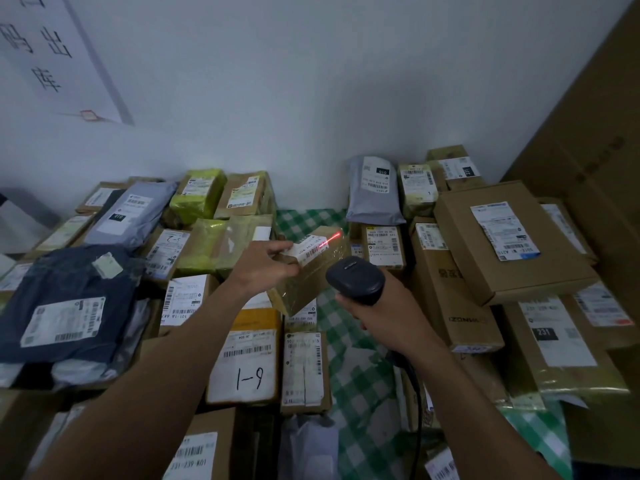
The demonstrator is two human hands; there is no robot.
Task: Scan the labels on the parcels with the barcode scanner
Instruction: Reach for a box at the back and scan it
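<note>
The left hand (pixel 266 265) gripped a small brown taped parcel (pixel 311 282) by its near-left end, holding it tilted above the tabletop (pixel 353 375), which was covered in green checked cloth. Its white label (pixel 310 249) faced up, and the thumb seemed to rest on the label's edge. The right hand (pixel 384 310) was wrapped round the handle of the black barcode scanner (pixel 355 278), just beside the parcel, its cable (pixel 415 410) hanging down. A red laser line (pixel 330 239) lay across the label's barcode. Other parcels crowded both sides, including a navy bag (pixel 69 299) and a flat carton (pixel 512 247).

Dim, flat light; dark, fisheye-warped, soft corners.
</note>
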